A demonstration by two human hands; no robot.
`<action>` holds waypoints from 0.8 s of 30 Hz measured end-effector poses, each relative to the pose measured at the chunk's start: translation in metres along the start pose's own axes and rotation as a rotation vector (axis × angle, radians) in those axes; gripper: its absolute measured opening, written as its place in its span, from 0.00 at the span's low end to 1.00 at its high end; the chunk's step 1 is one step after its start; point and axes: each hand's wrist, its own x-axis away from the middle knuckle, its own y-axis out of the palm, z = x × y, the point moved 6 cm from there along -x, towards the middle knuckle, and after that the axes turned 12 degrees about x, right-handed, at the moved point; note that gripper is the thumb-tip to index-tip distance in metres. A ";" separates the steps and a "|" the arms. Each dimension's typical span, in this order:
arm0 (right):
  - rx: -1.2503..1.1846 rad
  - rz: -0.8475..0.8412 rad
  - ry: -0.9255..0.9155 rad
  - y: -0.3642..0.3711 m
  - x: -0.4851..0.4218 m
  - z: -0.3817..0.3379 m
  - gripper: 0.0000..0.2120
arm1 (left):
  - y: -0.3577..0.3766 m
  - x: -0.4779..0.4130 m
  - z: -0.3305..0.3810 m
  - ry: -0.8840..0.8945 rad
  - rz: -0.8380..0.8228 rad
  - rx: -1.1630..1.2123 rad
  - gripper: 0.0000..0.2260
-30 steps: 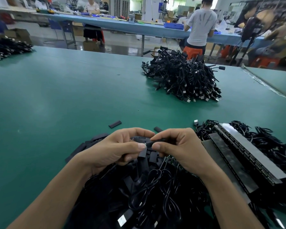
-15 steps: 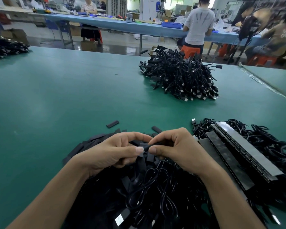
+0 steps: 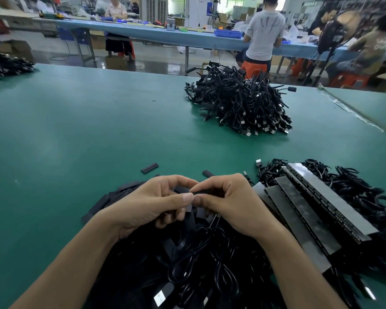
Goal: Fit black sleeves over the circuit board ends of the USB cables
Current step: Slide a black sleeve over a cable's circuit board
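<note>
My left hand (image 3: pixel 152 204) and my right hand (image 3: pixel 230 204) meet thumb to thumb above a heap of black sleeves and cables (image 3: pixel 187 264). Between their fingertips they pinch a black sleeve (image 3: pixel 206 192) on a USB cable end; the circuit board end is hidden by my fingers. The cable (image 3: pixel 210 237) hangs down from my hands in loops. Two loose sleeves (image 3: pixel 149 168) lie on the green table (image 3: pixel 76 134) just beyond my hands.
Strips of circuit board ends with cables (image 3: pixel 316 210) lie at my right. A big pile of black USB cables (image 3: pixel 241 103) sits further back, another pile (image 3: pixel 7 65) at far left. People work at a blue bench (image 3: pixel 143 34) behind.
My hands have stayed together on the sleeve, thumbs now pressed closer. The small metal tip seen between the thumbs earlier is no longer visible.
</note>
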 end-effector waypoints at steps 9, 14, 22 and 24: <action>0.085 0.151 0.009 -0.015 0.000 0.003 0.09 | -0.014 -0.002 0.006 0.033 0.270 -0.099 0.16; 0.168 0.148 -0.008 -0.009 0.000 0.005 0.10 | -0.013 -0.004 0.006 0.061 0.304 -0.120 0.12; 0.220 0.245 -0.076 -0.011 0.001 0.006 0.09 | -0.016 -0.006 0.003 0.088 0.318 0.079 0.08; 0.241 0.266 -0.094 -0.011 0.001 0.005 0.09 | -0.017 -0.005 0.003 0.079 0.329 0.088 0.07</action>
